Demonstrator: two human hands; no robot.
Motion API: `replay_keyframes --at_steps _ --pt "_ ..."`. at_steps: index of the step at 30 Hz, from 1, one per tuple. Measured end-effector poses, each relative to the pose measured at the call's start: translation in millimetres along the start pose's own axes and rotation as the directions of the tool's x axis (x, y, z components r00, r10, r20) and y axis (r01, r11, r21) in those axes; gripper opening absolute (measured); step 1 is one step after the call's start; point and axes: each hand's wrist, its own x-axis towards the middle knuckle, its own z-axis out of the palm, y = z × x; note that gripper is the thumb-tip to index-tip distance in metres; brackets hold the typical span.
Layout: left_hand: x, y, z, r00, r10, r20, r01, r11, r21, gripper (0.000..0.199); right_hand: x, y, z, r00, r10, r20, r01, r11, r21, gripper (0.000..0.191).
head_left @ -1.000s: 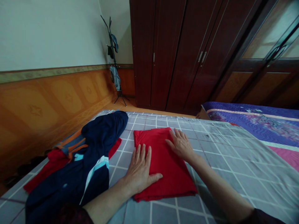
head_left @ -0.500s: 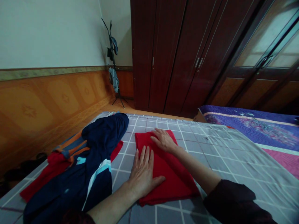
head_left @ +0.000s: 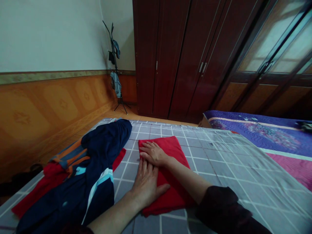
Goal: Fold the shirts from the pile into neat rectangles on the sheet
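We look down across a grey grid-patterned sheet (head_left: 219,169), with a dark reddish-brown wooden wardrobe (head_left: 170,58) standing beyond it and glass-panelled doors (head_left: 270,55) to its right. Orange wood-patterned wall panelling (head_left: 60,104) runs along the left, and a black coat stand (head_left: 116,68) with clothes hanging on it stands in the corner. A purple quilted bedcover (head_left: 258,130) lies beyond the sheet on the right.

On the left of the sheet, a navy garment with white and orange stripes (head_left: 97,162) lies over a red garment (head_left: 41,191). Just to the right of these lies a folded red cloth (head_left: 168,152), flat on the sheet.

Our 2 hands are both on this cloth, open and flat, with neither gripping it. The left hand (head_left: 146,185) rests on the cloth's lower part, fingers pointing away from us. The right hand (head_left: 153,154) reaches across from the right on the upper part, its dark sleeve (head_left: 219,204) pushed back along the forearm. Its fingers (head_left: 146,150) lie near the cloth's left edge, just above the left fingertips (head_left: 143,164); we cannot tell whether they touch.
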Motion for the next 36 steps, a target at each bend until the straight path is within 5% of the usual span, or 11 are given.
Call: replay_keyframes --at_steps 5,9,14,19,25,36 --pt "-3.4 -3.4 2.7 1.0 0.001 0.021 -0.002 1.0 0.028 0.092 -19.6 25.2 -8.4 0.961 0.261 -0.088 -0.265 0.964 -0.03 0.059" --pt "0.9 -5.9 -0.9 0.997 0.075 -0.017 -0.075 0.997 0.013 0.093 -51.7 39.2 -12.0 0.953 0.289 -0.094 -0.293 0.955 -0.035 0.056" --pt "47.3 -4.0 -10.1 0.974 0.195 -0.115 -0.202 0.978 -0.049 0.079 -73.6 35.3 -2.9 0.965 0.252 -0.071 -0.255 0.966 -0.038 0.055" --pt "92.8 -11.4 7.4 0.996 0.084 -0.033 -0.084 0.996 -0.008 0.079 -74.4 55.0 4.9 0.966 0.254 -0.052 -0.256 0.967 -0.024 0.061" --pt "93.9 -16.9 20.1 0.997 0.069 -0.032 -0.067 0.997 0.045 0.079 -85.8 96.8 -11.2 0.853 0.494 -0.17 -0.501 0.866 0.005 0.048" --pt "93.9 -15.6 21.0 0.996 0.076 -0.056 -0.071 0.995 0.076 0.077 -71.2 108.6 -2.2 0.725 0.642 -0.248 -0.626 0.765 0.152 0.027"
